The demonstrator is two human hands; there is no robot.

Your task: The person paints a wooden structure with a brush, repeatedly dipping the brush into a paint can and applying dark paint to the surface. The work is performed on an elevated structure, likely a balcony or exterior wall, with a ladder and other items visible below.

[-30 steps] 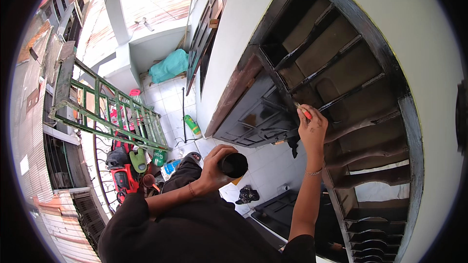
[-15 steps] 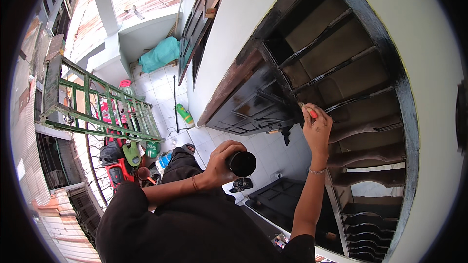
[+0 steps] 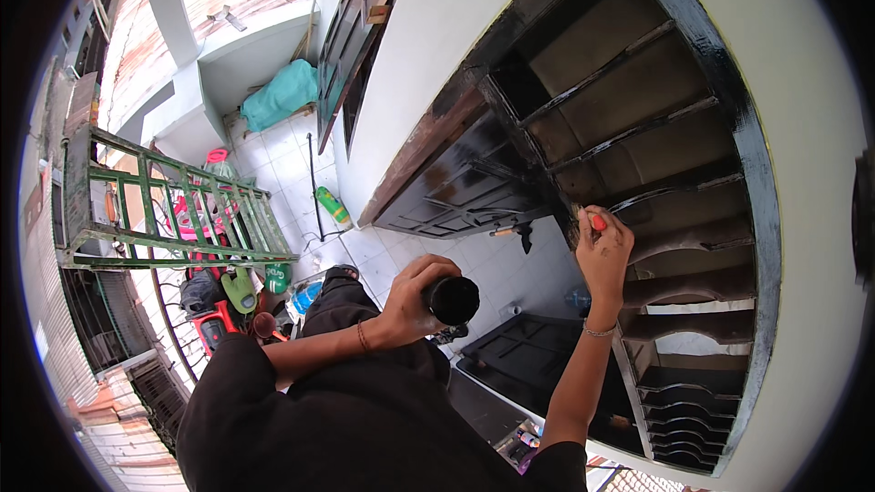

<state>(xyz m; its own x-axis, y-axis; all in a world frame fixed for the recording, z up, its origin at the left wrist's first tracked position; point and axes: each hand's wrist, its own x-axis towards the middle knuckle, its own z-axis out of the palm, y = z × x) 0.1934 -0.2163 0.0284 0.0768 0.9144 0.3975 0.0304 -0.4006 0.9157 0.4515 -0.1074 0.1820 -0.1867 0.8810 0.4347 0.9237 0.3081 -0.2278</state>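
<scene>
My left hand (image 3: pixel 408 299) is wrapped round a cup-like container (image 3: pixel 453 301) with a dark, black inside, held in front of my body. Raised at the right, my right hand (image 3: pixel 604 260) pinches a small brush with a red handle end (image 3: pixel 598 221). Its bristles are mostly hidden by the fingers and lie close to the dark wooden post (image 3: pixel 558 184) of a louvred frame. Glossy black covers much of this frame, while its outer edge (image 3: pixel 749 141) looks grey-blue. Behind the post stands a dark panelled door (image 3: pixel 447 196), open inward.
A green ladder (image 3: pixel 155 205) stands at the left, with a red tool (image 3: pixel 215 322) and bags below. A green bottle (image 3: pixel 332 207) and a thin dark rod (image 3: pixel 315 184) are on the white tiles. Teal cloth (image 3: pixel 281 96) lies farther off. Another dark panel (image 3: pixel 524 355) sits low at the right.
My right hand has shifted slightly right and down along the post, the brush still in it. My left hand holds the container as before. The whole view has tilted a little.
</scene>
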